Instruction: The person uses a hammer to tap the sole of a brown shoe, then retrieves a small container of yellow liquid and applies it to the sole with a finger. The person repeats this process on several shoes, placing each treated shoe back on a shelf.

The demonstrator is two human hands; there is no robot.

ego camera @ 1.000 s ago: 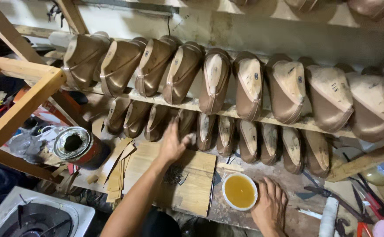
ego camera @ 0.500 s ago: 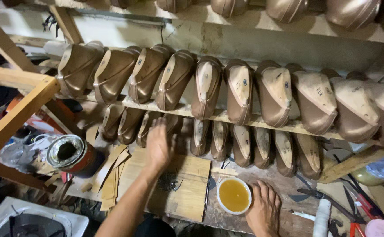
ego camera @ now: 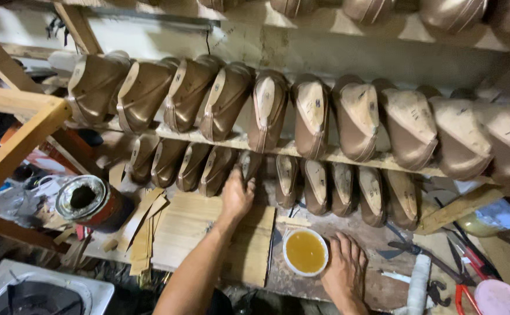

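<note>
Reached further back since earlier frame, left hand (ego camera: pixel 236 197) now at lower shelf row | fingers (ego camera: pixel 238 175) closed around bronze shoe last (ego camera: pixel 247 166) between neighbouring lasts | right hand (ego camera: pixel 343 273) flat on table (ego camera: pixel 377 233), fingers spread, just beside glue bowl (ego camera: pixel 305 251) | wooden board (ego camera: pixel 208 233) under forearm | tin can (ego camera: pixel 86 201) far left | scissors (ego camera: pixel 459 256) right

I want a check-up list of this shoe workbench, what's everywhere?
Surface: wooden board on a stained bench.
Job's things: left hand grips a bronze shoe in the lower shelf row; more shoes line the upper shelf.
Clutter: bowl of yellow liquid, open tin, card strips, pliers.
Hands: right hand lies flat beside the bowl, fingers spread.
Cables: thin wire on the wall.
Surroundings: wooden frame at left.
</note>
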